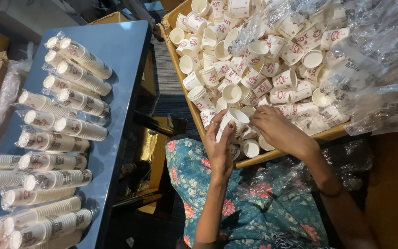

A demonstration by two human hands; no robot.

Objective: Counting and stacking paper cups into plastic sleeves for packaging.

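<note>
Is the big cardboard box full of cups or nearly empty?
Full. The cardboard box is heaped with loose paper cups nearly to its rim, lying every which way. The left hand holds a short stack of cups over it.

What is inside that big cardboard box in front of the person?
The cardboard box holds a loose heap of white paper cups with red print, partly under clear plastic sheeting. The left hand holds a short stack of cups. The box's bottom is covered.
</note>
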